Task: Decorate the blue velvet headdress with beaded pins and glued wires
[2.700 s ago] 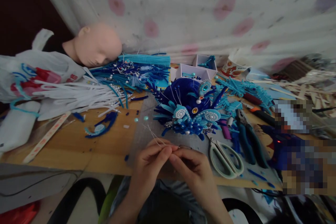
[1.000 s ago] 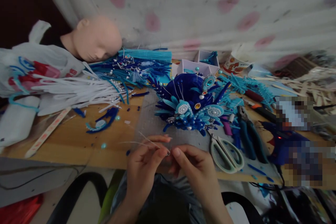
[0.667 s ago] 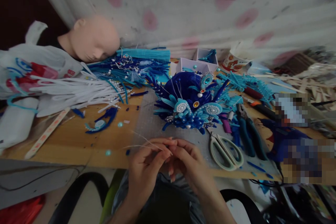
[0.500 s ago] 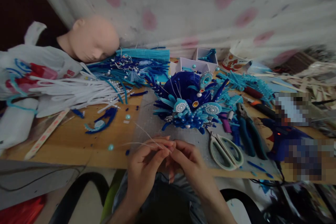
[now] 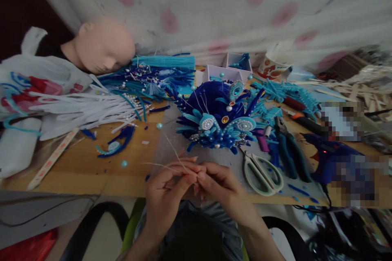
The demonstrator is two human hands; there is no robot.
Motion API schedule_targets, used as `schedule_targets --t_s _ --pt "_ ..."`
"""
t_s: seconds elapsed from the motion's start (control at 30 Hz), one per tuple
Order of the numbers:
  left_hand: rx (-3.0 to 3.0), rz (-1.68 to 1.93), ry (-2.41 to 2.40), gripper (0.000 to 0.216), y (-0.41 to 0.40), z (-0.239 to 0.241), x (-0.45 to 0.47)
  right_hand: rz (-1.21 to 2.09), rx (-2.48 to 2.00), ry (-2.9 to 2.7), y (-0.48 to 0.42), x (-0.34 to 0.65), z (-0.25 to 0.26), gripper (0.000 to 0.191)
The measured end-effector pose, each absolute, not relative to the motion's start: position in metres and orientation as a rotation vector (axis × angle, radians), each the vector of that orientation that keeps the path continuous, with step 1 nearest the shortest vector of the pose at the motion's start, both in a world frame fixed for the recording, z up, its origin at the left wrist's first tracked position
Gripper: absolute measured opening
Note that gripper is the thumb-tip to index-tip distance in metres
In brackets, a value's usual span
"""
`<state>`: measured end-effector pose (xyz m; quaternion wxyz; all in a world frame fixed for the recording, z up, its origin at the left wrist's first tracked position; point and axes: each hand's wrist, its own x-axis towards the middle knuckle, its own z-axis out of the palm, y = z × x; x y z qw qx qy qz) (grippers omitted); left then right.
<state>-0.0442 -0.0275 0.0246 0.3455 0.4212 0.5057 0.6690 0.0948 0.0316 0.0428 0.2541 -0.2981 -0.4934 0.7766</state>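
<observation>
My left hand (image 5: 170,189) and my right hand (image 5: 220,185) meet fingertip to fingertip just over the table's front edge. Between their pinched thumbs and fingers they hold thin pale wires (image 5: 173,147) that fan out to the upper left. A turquoise bead (image 5: 159,126) appears at the tip of one wire, and another turquoise bead (image 5: 124,163) lines up with the second. The ends inside the fingers are hidden. Beyond my hands stands a blue headpiece (image 5: 217,130) with pearl-studded petals and wire-stemmed beads. Scissors (image 5: 263,173) lie to the right of my right hand.
Pliers (image 5: 289,147) and a blue glue gun (image 5: 327,155) lie on the right. A mannequin head (image 5: 105,45) rests at the back left, near white strips (image 5: 88,108). White boxes (image 5: 223,72) and a paper cup (image 5: 272,65) stand behind the headpiece. A small blue ornament (image 5: 118,142) lies left.
The beads at the wires' far ends have shifted upward, one to the right and one to the left, spreading apart. My hands keep their pinch. The whole view has moved slightly.
</observation>
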Motion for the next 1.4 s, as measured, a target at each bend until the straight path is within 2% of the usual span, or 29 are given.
schedule_targets --t_s 0.17,0.43,0.53,0.93,1.17,1.27,1.4 --pt "0.925 1.809 1.353 0.025 -0.027 0.020 -0.038 2.026 -1.004 -1.196 0.022 0.086 0.042 0.047" --pt "0.981 1.809 1.449 0.026 -0.025 0.024 -0.038 1.389 -0.891 -1.858 0.021 0.092 0.047 0.019" --pt "0.964 1.780 1.406 0.022 -0.022 0.024 -0.041 1.274 -0.842 -1.955 0.025 0.092 0.044 0.020" --pt "1.045 1.830 1.480 0.018 -0.018 0.021 -0.045 1.185 -0.778 -2.042 0.026 0.090 0.042 0.026" --pt "0.990 1.800 1.469 0.014 -0.019 0.018 -0.043 1.230 -0.769 -2.156 0.029 0.093 0.048 0.023" --pt "0.958 1.795 1.465 0.015 -0.019 0.017 -0.042 1.160 -0.808 -2.244 0.029 0.092 0.048 0.019" --pt "0.915 1.769 1.494 0.012 -0.019 0.017 -0.041 1.046 -0.809 -2.219 0.027 0.089 0.040 0.024"
